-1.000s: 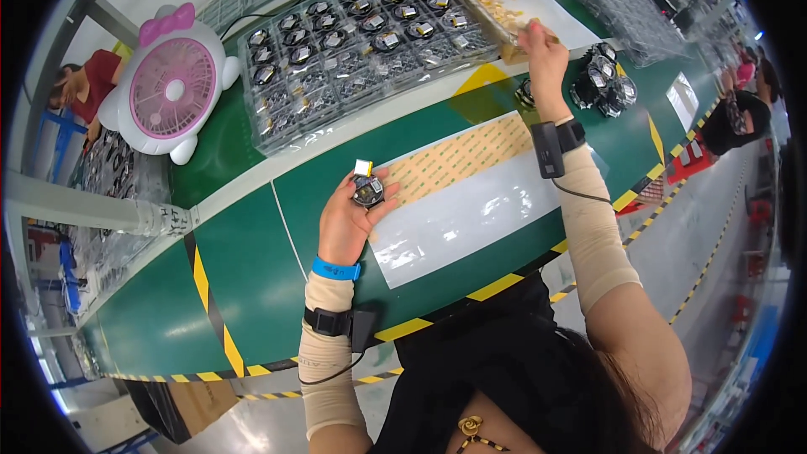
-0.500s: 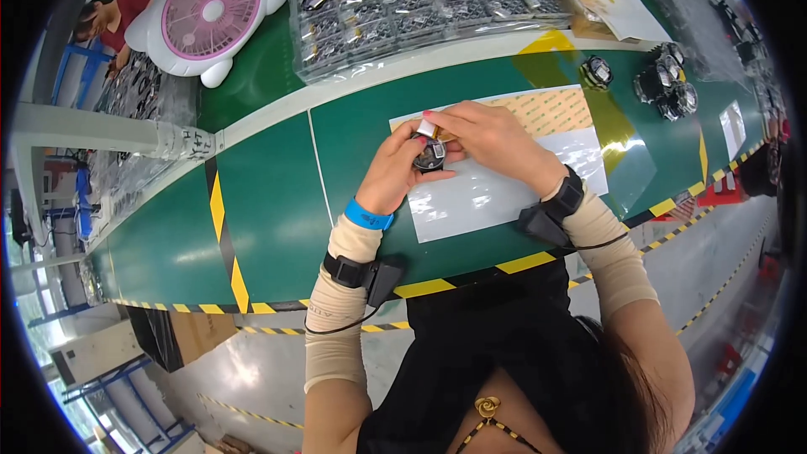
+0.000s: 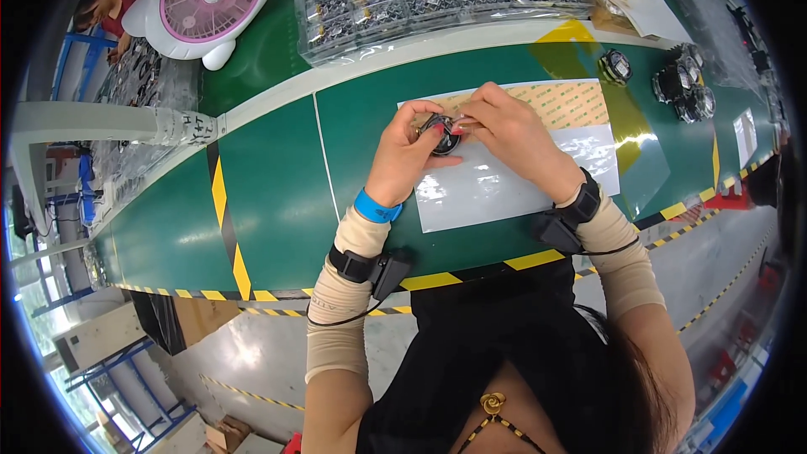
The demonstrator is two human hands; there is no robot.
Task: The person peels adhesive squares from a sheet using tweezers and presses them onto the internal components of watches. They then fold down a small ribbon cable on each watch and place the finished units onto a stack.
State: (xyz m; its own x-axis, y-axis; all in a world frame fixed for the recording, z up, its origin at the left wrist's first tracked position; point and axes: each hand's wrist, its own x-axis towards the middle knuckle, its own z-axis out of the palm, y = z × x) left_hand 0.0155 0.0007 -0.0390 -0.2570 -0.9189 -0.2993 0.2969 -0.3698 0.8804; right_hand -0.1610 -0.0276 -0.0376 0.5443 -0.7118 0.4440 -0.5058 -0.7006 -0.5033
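Note:
A small round black electronic assembly (image 3: 448, 145) is gripped by my left hand (image 3: 397, 155), its fingers and thumb wrapped round the rim. My right hand (image 3: 519, 136) has its thumb and fingertips pinched together at the upper right edge of that assembly. Whatever is between those fingertips is too small to make out. Both hands are above a glossy white sheet (image 3: 504, 189) lying on the green bench. Tan printed adhesive backing (image 3: 572, 103) covers the far part of the sheet.
Clear plastic trays (image 3: 445, 13) full of round assemblies stand beyond the bench. A pink and white fan (image 3: 210, 4) is at the far left. Yellow film (image 3: 635, 143) and another round assembly (image 3: 615, 67) lie to the right, with several more stacked (image 3: 685, 84) beyond. A person (image 3: 113, 8) sits far left.
The silvery-white flat piece at my right fingertips no longer shows. My right fingers have shifted to the assembly's right edge, and the left fingers now curl over its top. The view has shifted slightly.

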